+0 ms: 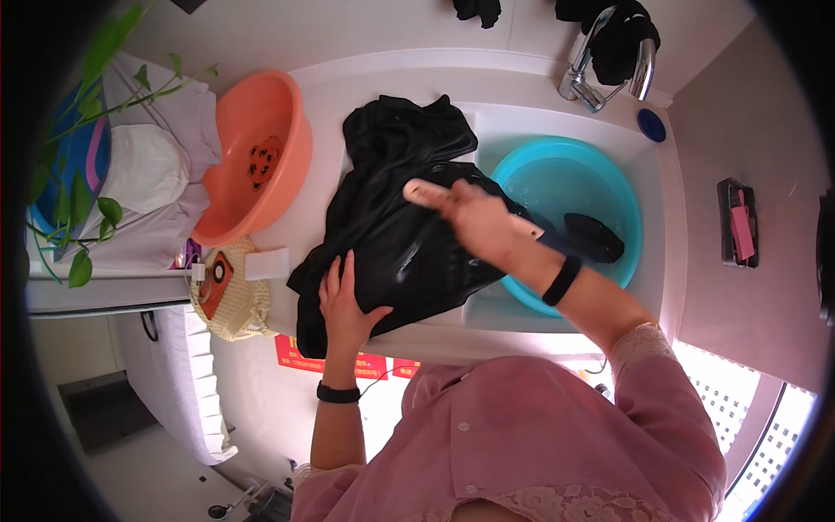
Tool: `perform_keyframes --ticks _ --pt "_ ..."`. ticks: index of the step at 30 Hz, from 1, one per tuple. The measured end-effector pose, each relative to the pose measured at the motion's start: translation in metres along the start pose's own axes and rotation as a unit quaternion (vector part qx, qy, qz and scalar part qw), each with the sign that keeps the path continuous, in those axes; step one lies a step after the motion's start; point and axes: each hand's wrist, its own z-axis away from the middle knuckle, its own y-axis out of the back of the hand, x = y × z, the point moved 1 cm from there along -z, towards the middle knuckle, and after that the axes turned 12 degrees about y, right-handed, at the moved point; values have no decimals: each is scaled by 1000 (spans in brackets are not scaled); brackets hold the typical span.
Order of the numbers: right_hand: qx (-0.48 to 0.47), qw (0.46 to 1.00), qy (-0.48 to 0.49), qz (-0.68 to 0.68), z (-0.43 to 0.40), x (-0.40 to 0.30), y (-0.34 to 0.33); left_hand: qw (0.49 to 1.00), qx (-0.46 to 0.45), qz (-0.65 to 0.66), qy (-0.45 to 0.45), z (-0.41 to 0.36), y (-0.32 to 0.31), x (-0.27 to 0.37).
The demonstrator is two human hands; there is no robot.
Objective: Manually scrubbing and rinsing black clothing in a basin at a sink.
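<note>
A wet black garment (391, 235) lies spread over the flat ledge beside the sink, its lower left part hanging over the front edge. My left hand (346, 310) presses on its lower left part with the fingers spread. My right hand (479, 218) is closed around a pale pink handled tool (424, 192), probably a scrubbing brush, over the garment's right half; motion blurs the hand, and the tool's underside is hidden. Right of the garment, a turquoise basin (629, 196) of water stands in the white sink (662, 254), with a dark oval object (593, 238) in the water.
An orange plastic basin (297, 143) stands at the left, near a white block (266, 263) and a yellowish cloth (244, 300). A chrome faucet (574, 85) draped with black cloth (623, 46) rises behind the sink. Plant leaves (81, 196) hang at far left. A black tray (739, 222) is at right.
</note>
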Motion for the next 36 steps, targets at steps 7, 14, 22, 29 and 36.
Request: perform_keyframes --ticks 7,14,22,29,36 --pt "-9 999 6 -33 14 4 -7 1000 4 4 -20 1 1 -6" --pt "27 982 -184 -20 63 101 4 983 74 -166 -5 12 4 46" --pt "-234 890 -391 17 172 169 -53 986 55 -72 -142 -16 -57 122" --pt "-420 831 -348 -111 168 186 -65 991 -108 46 -60 -63 -43 109" --pt "-78 952 -257 -147 165 173 -50 986 -46 156 -50 -60 70 28"
